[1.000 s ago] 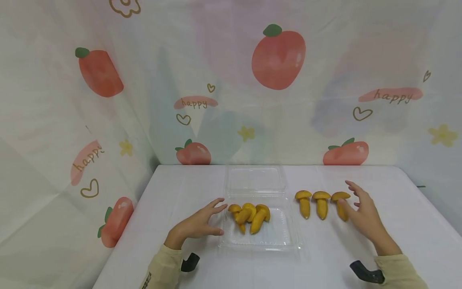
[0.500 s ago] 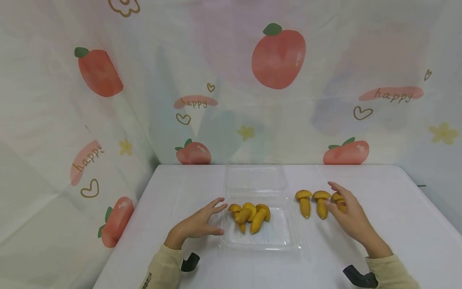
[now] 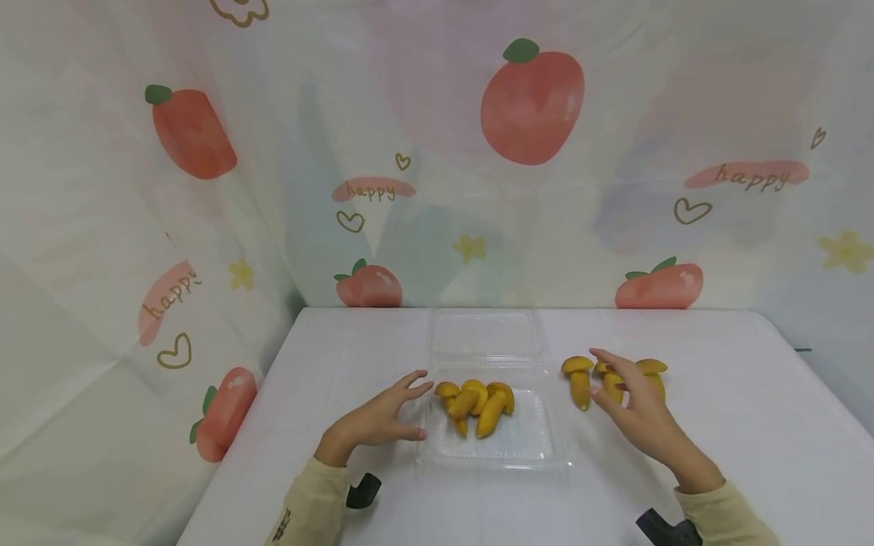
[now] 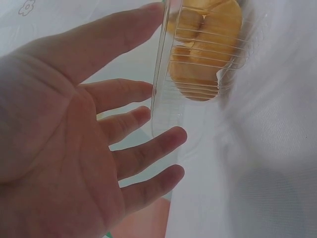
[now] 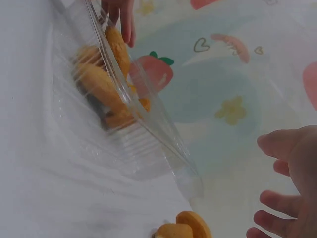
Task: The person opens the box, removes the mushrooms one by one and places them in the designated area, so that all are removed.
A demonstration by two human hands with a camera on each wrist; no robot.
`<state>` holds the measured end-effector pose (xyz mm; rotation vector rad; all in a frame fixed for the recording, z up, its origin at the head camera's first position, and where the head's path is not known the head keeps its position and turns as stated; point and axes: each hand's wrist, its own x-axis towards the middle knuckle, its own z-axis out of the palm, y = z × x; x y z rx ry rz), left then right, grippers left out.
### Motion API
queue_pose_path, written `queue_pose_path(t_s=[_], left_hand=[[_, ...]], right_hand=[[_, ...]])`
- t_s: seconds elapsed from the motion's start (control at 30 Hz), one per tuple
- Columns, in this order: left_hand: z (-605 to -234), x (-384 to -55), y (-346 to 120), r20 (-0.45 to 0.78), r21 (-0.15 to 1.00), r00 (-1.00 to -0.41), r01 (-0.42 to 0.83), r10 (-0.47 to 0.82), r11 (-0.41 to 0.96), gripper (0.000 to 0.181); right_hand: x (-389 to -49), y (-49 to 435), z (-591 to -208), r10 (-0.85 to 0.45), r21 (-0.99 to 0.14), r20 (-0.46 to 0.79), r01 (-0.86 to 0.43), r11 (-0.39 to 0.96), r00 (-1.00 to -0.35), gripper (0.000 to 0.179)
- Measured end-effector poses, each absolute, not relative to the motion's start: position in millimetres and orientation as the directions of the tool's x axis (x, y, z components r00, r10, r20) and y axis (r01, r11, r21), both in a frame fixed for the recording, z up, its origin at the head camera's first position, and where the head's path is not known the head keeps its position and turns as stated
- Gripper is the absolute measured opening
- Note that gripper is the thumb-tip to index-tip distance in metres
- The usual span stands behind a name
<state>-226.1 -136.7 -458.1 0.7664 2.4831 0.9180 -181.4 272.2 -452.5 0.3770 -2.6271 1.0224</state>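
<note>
A clear plastic clamshell box [image 3: 493, 464] lies open, with several yellow-brown mushrooms [image 3: 488, 415] heaped in its left part. My left hand [image 3: 372, 421] is at the box's left side, fingers spread near its rim [image 4: 161, 74]; whether they touch it I cannot tell. Right of the box stand three loose mushrooms in a row: a left one [image 3: 580, 385], a middle one [image 3: 612, 388] and a right one [image 3: 653, 367]. Over the middle and right ones hovers my right hand [image 3: 645, 421], partly hiding them. In the right wrist view, that hand's fingers [image 5: 277, 201] are spread, holding nothing.
The box's raised clear lid [image 3: 486, 334] is at the back. A white cloth covers the table [image 3: 765, 425]. Behind it and to the left hang printed curtains [image 3: 437, 250]. A black device [image 3: 363, 491] sits at each wrist.
My right hand has moved left along the row, from the right mushroom to above the middle one. My left hand and the mushrooms have stayed put. The head view has shifted slightly.
</note>
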Motion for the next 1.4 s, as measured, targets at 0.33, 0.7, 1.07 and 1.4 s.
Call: queue_pose_path(t_s=[0.33,0.7,1.07,1.4], left_hand=[[-456.5,-225.7,-136.8,-0.174,0.688,-0.782,0.338,0.598,0.642,0.081],[-456.4,-226.0,-136.1,-0.163,0.689,-0.78,0.348,0.604,0.635,0.081],[-454.6,-224.6,-135.4,-0.162,0.692,-0.781,0.346,0.603,0.634,0.081],[-455.9,-224.1,-136.2,-0.155,0.696,-0.779,0.351,0.608,0.627,0.081]], right_hand=[[-178.8,234.3,-441.8,-0.253,-0.663,0.279,-0.377,0.647,-0.926,0.054],[-180.8,201.7,-453.4,-0.333,-0.695,0.234,-0.396,0.6,-0.914,0.051],[-189.1,178.6,-460.3,-0.413,-0.697,0.189,-0.417,0.583,-0.891,0.051],[-192.4,171.1,-462.5,-0.434,-0.68,0.115,-0.389,0.622,-0.894,0.053]])
